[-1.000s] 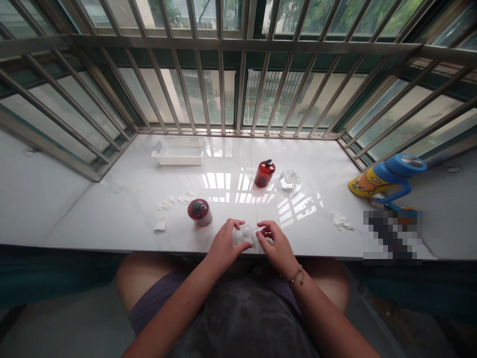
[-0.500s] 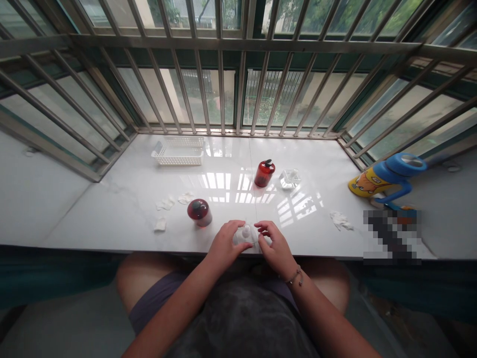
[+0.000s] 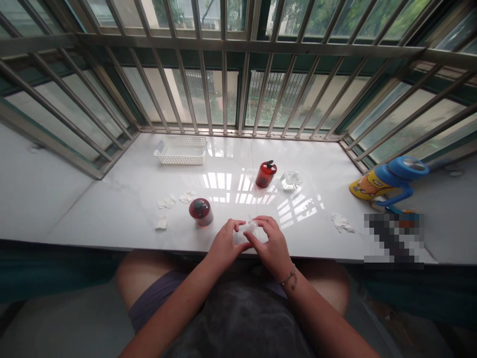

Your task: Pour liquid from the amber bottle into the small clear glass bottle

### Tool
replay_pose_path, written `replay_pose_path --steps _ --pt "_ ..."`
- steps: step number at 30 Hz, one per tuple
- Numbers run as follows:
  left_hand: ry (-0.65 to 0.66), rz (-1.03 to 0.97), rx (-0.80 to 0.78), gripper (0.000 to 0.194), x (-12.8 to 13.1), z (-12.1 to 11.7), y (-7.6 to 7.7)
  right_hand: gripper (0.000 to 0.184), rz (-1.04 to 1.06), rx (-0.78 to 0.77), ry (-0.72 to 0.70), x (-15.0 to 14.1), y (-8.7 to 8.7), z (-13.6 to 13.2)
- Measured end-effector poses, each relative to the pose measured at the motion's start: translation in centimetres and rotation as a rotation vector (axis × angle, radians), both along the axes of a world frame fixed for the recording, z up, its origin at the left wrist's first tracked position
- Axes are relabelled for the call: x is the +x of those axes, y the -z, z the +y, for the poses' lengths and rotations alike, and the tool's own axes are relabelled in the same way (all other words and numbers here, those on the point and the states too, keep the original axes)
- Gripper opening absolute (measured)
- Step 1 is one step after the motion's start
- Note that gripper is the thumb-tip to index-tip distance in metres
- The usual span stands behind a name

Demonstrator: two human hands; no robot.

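Near the front edge of the white counter (image 3: 122, 214), my hands meet over a small see-through object (image 3: 253, 226) with a rounded top. It looks like clear glass or plastic; its exact kind is too small to tell. My right hand (image 3: 272, 241) grips it between thumb and fingers. My left hand (image 3: 225, 242) curves around its left side, thumb and forefinger closed toward it, steadying its lower part. The palms and fingers hide much of the object. Just left of my left hand stands a dark red bottle (image 3: 201, 213).
A second red bottle (image 3: 266, 175) with a black top stands beside a clear square container (image 3: 291, 180). Behind lies a white perforated basket (image 3: 181, 160). Crumpled white tissues (image 3: 161, 223) lie left, another tissue (image 3: 342, 223) right. A blue-yellow flask (image 3: 387, 179) leans at right. Metal bars (image 3: 238, 47) border the back.
My right hand has moved left and closed its thumb and fingers on the clear object, which was between my left fingers. The view has shifted slightly.
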State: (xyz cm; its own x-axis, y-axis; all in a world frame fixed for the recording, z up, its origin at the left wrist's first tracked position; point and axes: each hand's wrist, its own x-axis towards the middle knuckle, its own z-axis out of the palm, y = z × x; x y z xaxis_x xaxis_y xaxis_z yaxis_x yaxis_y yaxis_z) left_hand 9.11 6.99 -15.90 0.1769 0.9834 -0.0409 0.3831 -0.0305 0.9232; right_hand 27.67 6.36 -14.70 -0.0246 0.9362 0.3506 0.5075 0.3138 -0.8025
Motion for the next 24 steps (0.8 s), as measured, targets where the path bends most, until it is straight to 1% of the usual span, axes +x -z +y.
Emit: replay_pose_path --steps 4,7,10,13,15,18,24 --pt "-0.005 0.013 -0.018 0.054 -0.1 -0.1 -0.1 0.024 0.015 0.081 0.052 0.9 -1.9 -0.3" --pt "-0.006 0.015 -0.013 0.057 -0.2 -0.1 0.1 0.025 0.0 0.101 0.073 1.6 -2.5 -0.4" --pt "-0.003 0.016 -0.01 0.058 -0.2 -0.1 0.3 0.024 0.001 0.097 0.078 2.0 -2.3 -0.4" --pt "0.008 0.014 -0.008 0.057 -0.3 -0.1 0.3 0.026 0.057 0.06 0.067 2.1 -1.6 -0.4" --pt "0.013 0.018 -0.005 0.056 -0.3 -0.1 0.2 0.027 0.073 0.017 0.025 2.1 -1.2 -0.3" --pt "0.017 0.018 0.007 0.054 -0.3 -0.1 0.2 0.026 0.039 -0.016 -0.061 2.1 -0.9 -0.3" --pt "0.037 0.022 0.012 0.055 -0.3 0.1 0.0 0.024 0.017 0.065 -0.115 2.7 -1.2 -0.6"
